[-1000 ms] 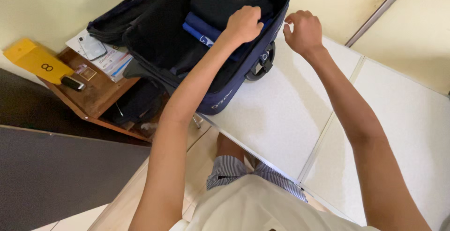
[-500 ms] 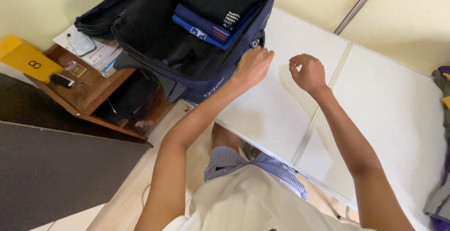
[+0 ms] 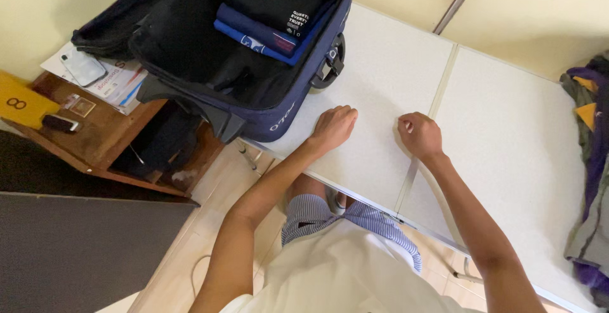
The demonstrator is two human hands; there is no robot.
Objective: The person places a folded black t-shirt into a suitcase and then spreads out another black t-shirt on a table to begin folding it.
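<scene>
Both hands loosely curled, holding nothing: my left hand (image 3: 335, 126) knuckles-down on white table (image 3: 507, 135), just near of open navy suitcase (image 3: 298, 106); my right hand (image 3: 420, 134) beside it at table's centre seam. Folded dark shirts (image 3: 279, 8) sit packed in suitcase, far left. Heap of clothes (image 3: 590, 160) at far right edge, well apart. Judgement: reach right with one hand, brace with other. Half second ago hands hovered higher, left at suitcase rim; now lowered onto table.
</scene>
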